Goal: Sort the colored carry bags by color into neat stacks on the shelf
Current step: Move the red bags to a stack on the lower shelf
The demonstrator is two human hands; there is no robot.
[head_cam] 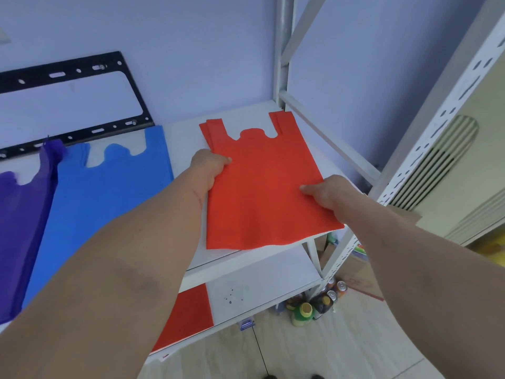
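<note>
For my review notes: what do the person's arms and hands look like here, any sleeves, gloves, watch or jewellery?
Both forearms are bare as far as the picture shows them; no sleeve enters the view. The left hand and the right hand wear no gloves. No watch, bracelet or band shows at either wrist, and no ring is visible, though most fingers are hidden. No markings or tags appear on either arm.

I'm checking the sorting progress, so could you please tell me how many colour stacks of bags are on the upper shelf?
3: purple stack at the far left, blue stack beside it, red stack on the right, held by both hands. More may lie beyond the left edge.
</note>
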